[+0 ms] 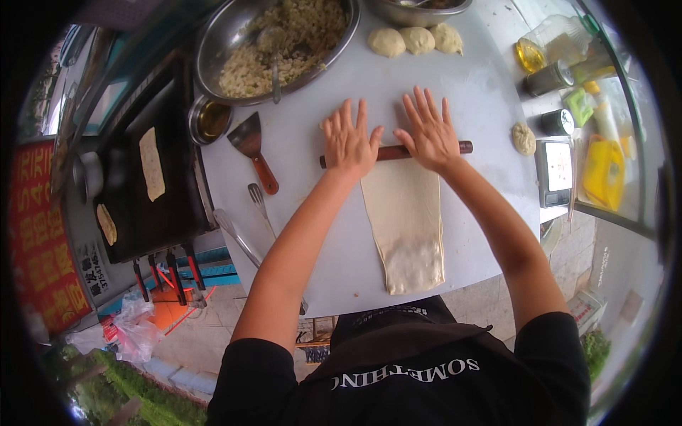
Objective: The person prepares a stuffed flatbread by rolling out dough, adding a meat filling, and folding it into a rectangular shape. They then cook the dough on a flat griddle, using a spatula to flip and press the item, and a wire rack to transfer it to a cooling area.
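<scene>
A dark wooden rolling pin (pixel 394 153) lies crosswise at the far end of a long, flat sheet of dough (pixel 403 213). My left hand (pixel 349 139) rests palm down over the pin's left part, fingers spread and pointing away from me. Over its right part lies my right hand (pixel 429 132), also flat with the fingers apart. Neither hand curls around the pin. The dough runs back toward me, and its near end looks shiny and thinner. Whatever dough lies under my palms is hidden.
A large steel bowl of filling (pixel 282 58) stands at the far left of the worktop, near a scraper (pixel 253 152). Several dough balls (pixel 417 40) sit at the back. Left is a griddle (pixel 160 213) with two flatbreads; right is a kitchen scale (pixel 555 173).
</scene>
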The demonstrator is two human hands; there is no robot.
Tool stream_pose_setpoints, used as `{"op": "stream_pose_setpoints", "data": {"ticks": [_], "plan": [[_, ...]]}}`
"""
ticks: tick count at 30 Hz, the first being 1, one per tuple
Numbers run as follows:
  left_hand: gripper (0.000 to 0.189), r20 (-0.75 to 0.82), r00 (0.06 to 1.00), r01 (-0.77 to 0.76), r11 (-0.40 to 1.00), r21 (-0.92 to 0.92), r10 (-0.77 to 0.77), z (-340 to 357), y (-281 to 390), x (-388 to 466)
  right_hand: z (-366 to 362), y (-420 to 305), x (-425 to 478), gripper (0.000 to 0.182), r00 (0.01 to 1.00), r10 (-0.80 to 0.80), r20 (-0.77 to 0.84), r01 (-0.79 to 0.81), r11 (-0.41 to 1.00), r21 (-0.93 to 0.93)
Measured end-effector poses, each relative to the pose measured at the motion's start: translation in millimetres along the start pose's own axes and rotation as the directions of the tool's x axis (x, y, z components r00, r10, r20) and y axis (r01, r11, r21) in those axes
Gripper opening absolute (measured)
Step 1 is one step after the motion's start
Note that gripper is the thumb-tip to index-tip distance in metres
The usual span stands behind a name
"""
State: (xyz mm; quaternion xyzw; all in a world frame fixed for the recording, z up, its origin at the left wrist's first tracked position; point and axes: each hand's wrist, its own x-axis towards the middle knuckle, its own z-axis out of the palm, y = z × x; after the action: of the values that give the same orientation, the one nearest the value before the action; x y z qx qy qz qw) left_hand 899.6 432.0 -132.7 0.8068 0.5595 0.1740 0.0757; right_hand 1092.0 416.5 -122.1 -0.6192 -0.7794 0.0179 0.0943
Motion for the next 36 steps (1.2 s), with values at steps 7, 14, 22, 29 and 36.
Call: {"op": "stream_pose_setpoints", "data": {"ticks": [7, 14, 22, 29, 36], "plan": [[0.024, -0.078, 0.996, -0.043, 0.995, -0.085, 0.037, -23, -6, 67, -31, 8, 62, 0.032, 0.931, -0.065, -0.360, 0.157, 0.960, 0.231], [0.024, 0.272, 0.936, 0.297, 0.912, -0.282, -0.221, -25, -6, -27, -30, 23, -13, 0.029, 0.849, 0.403, 0.342, -0.479, 0.860, 0.174], [0.037, 0.412, 0.838, 0.495, 0.817, -0.295, -0.359, -11, 6, 7, -13, 9, 20, 0.029, 0.870, 0.350, 0.346, -0.430, 0.883, 0.187], [0.017, 0.315, 0.937, 0.258, 0.906, -0.335, -0.151, -8, 4, 11, -16, 17, 12, 0.018, 0.920, 0.229, 0.317, -0.349, 0.847, 0.402], [0.017, 0.289, 0.957, 0.171, 0.826, -0.536, -0.011, -64, 11, -20, -74, 10, -36, 0.013, 0.963, 0.143, 0.227, -0.260, 0.699, 0.666]]}}
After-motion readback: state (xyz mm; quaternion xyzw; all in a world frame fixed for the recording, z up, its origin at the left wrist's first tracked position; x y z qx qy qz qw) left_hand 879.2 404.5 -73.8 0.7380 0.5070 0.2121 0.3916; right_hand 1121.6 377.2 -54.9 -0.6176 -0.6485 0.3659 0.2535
